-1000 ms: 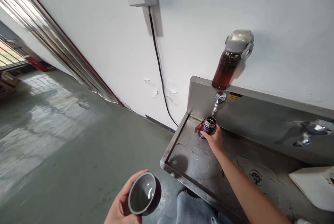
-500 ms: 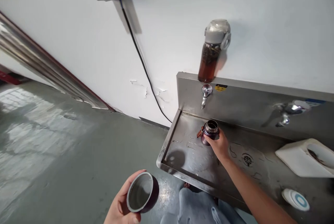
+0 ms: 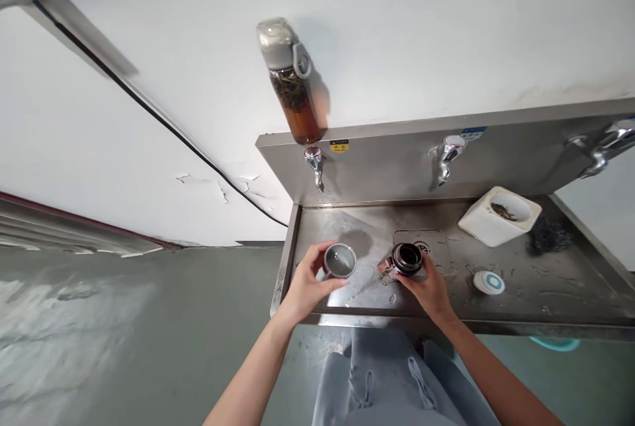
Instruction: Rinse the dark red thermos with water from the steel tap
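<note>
My left hand (image 3: 311,278) is closed around a small round cup-like lid (image 3: 340,260), its grey inside facing up. My right hand (image 3: 430,290) grips a dark thermos flask (image 3: 407,259) whose mouth is uncovered; a reddish-brown strap or tag (image 3: 385,270) hangs at its left side. Both hands are over the steel sink (image 3: 367,297), lid at left and flask at right, a gap between them. The flask's lower body is mostly hidden by its rim and my fingers. Beyond the lid, the leftmost tap (image 3: 314,165) juts from the backsplash.
A tea-filled bottle (image 3: 296,98) stands on the backsplash ledge. Two more taps, the middle one (image 3: 449,155) and the right one (image 3: 602,148), project rightward along it. In the sink sit a white container (image 3: 489,224), a round white-and-blue item (image 3: 489,282) and a dark mesh clump (image 3: 548,235).
My view has swung to the right. My left hand has brought the lid from outside the sink to over its basin, closer to the flask. My right hand still grips the flask, now nearer the drain.
</note>
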{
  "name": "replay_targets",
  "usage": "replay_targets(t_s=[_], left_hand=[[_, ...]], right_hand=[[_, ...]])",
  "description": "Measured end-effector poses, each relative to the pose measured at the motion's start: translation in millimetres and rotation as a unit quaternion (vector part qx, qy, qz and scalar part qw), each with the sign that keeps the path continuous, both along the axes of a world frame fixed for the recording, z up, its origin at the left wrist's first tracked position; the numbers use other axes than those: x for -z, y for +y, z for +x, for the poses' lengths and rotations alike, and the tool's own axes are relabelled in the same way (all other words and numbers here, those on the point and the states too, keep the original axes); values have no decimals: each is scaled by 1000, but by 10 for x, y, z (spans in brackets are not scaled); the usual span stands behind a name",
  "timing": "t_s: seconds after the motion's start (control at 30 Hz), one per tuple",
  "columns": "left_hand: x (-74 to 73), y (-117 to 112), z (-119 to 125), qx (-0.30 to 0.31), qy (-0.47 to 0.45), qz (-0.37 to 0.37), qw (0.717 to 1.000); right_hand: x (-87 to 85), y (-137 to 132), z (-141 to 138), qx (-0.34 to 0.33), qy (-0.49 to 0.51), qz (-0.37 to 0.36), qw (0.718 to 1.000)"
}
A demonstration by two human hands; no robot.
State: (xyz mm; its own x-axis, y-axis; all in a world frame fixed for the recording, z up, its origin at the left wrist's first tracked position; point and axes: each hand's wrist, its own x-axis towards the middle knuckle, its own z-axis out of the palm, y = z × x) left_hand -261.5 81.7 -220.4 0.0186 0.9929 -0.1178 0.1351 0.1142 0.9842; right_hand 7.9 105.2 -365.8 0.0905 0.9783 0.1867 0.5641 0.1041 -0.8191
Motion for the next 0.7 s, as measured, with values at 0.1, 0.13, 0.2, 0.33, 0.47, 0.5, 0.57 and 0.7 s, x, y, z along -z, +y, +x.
replay_targets(t_s=[0.1,0.13,0.2,0.33,0.47,0.5,0.57,0.7], left_hand=[[70,307,213,24,108,68,992],[73,398,275,25,171,94,980],[42,574,406,25,336,147,930],[-88,913,699,111,675,233,691],[-182,1141,930,205,744,253,584],[-200,1164,967,212,743,253,582],[-235,1165,1015,219,749,252,573],[-288,989,1009,173,759,235,582]], right_hand=[[43,-84,66,-22,-3,23,999],[33,-130,121,-27,-9,32,999],[-23,-234,307,-35,-30,49,998],[-195,-357,945,-19,-95,83,992],[-247,-267,1590,33,-182,69,980],[-231,-227,1696,36,-203,57,977],[-184,-150,1822,22,-239,26,970],[-142,-42,1853,-35,-283,-35,958]])
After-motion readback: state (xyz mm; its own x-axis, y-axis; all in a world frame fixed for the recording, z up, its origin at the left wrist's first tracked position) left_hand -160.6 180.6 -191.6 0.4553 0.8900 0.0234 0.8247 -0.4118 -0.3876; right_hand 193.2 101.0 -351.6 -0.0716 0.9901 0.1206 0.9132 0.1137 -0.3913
